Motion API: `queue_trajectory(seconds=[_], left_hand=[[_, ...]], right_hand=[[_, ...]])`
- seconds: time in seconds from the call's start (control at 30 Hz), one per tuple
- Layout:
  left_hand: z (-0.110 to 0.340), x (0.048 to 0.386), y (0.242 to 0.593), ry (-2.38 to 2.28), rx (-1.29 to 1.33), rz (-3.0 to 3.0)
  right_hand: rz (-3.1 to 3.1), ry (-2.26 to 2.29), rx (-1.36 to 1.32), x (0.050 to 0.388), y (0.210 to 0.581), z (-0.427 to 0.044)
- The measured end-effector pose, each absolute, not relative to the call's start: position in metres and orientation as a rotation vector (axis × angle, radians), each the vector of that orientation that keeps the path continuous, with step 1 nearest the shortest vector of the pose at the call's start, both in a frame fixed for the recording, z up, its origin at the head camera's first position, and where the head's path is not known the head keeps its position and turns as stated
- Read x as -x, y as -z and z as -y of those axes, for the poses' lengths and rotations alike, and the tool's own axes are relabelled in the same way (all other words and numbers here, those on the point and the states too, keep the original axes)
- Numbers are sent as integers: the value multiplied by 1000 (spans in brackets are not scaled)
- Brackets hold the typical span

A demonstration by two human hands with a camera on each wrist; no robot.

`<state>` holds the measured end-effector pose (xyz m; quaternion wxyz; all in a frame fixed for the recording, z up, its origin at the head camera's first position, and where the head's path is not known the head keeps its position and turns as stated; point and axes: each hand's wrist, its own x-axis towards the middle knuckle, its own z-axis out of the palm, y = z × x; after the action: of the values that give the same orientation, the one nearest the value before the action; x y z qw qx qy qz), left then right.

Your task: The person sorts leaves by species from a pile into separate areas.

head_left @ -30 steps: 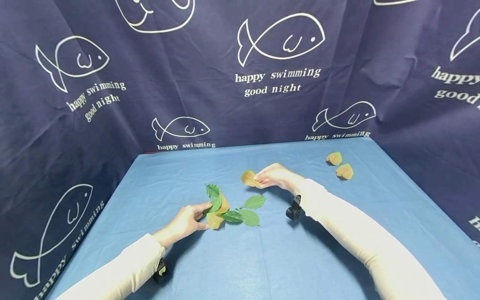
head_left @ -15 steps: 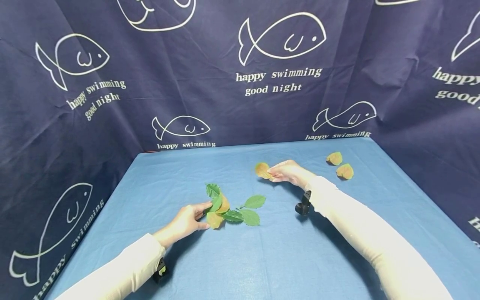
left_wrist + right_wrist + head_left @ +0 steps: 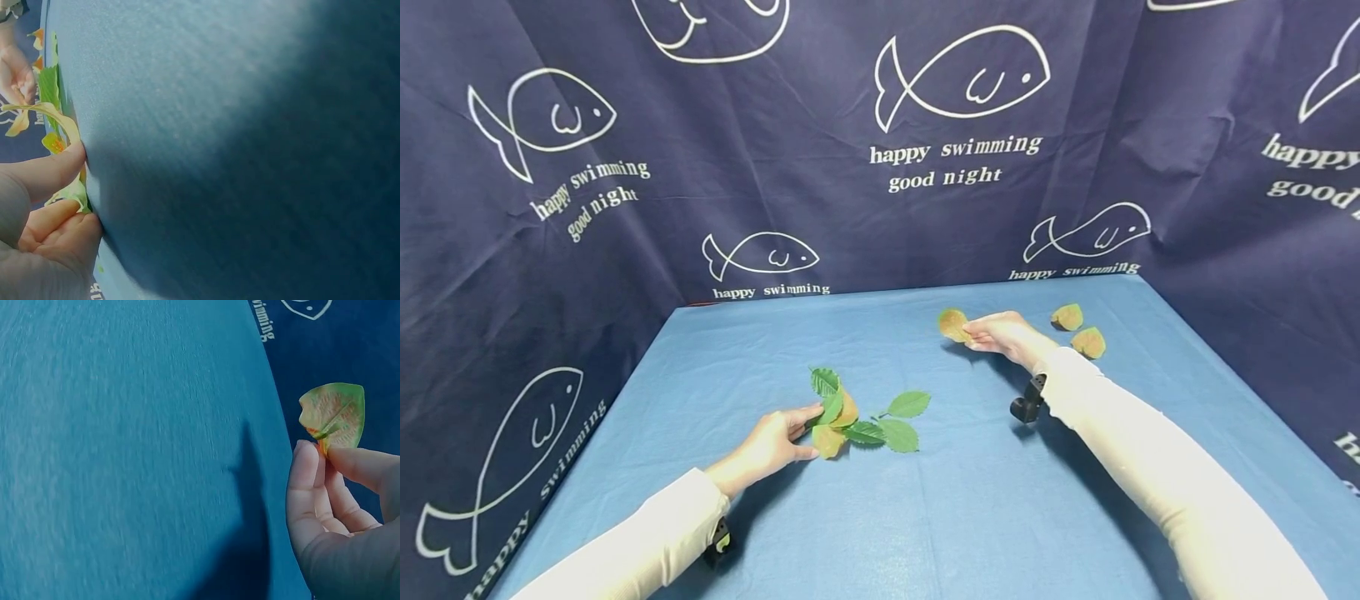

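Observation:
In the head view my left hand (image 3: 767,447) is at a sprig of green leaves (image 3: 832,408) with yellow-orange leaves (image 3: 828,442) among them, lying on the blue cloth. The left wrist view shows the thumb against a yellow leaf (image 3: 65,120) and curled fingers at a green one (image 3: 76,190). My right hand (image 3: 1009,335) pinches a single orange leaf with a green edge (image 3: 952,325) above the cloth. In the right wrist view thumb and fingertips grip its short stem, and the blade (image 3: 340,412) points up.
Two more orange-green leaves (image 3: 1067,317) lie at the back right, beside the right forearm. Green leaves (image 3: 901,435) spread right from the sprig. Dark blue fish-print fabric (image 3: 925,225) stands behind the blue cloth (image 3: 925,517) and at both sides.
My right hand has carried the orange leaf right and away from me, toward the two leaves at the back. The left hand and the sprig have stayed in place.

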<state>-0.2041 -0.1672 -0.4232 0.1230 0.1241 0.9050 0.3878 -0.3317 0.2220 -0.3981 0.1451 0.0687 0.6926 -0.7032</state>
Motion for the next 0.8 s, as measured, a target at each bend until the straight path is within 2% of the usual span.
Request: queue_trajectory(seconds=[0.8], left_hand=[[166, 204, 423, -1127, -358, -2644]], right_hand=[[-2225, 1963, -269, 339, 381, -274]])
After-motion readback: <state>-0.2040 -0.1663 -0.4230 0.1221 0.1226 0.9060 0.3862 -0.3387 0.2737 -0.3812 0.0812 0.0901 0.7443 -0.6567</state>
